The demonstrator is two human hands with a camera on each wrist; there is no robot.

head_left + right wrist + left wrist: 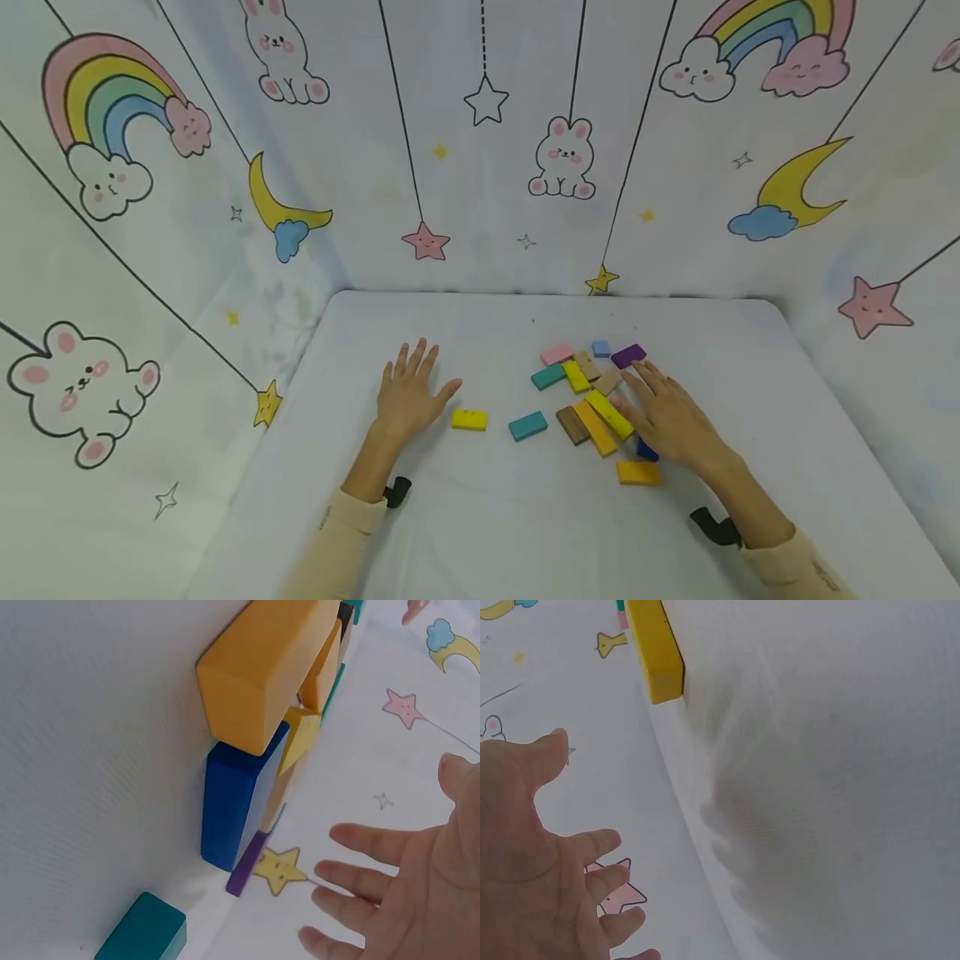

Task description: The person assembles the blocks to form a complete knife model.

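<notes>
My left hand (408, 402) is spread, holding nothing, left of a yellow block (469, 420) dotted on top. That same block (656, 652) shows beyond the thumb in the left wrist view. Fingers extended and apart, my right hand (675, 423) hovers over the right side of a loose group of coloured blocks. Near it are a long yellow block (609, 414), an orange block (639, 473), a partly covered dark blue block (647, 450) and a purple block (628, 356). In the right wrist view, a teal block (146, 930) lies apart from the dark blue one (240, 802).
A teal block (528, 426) lies between the single yellow block and the group. Behind are another teal block (548, 376), a pink block (557, 354) and a light blue block (601, 348). The white-covered table (480, 533) meets a cartoon-printed backdrop (337, 167).
</notes>
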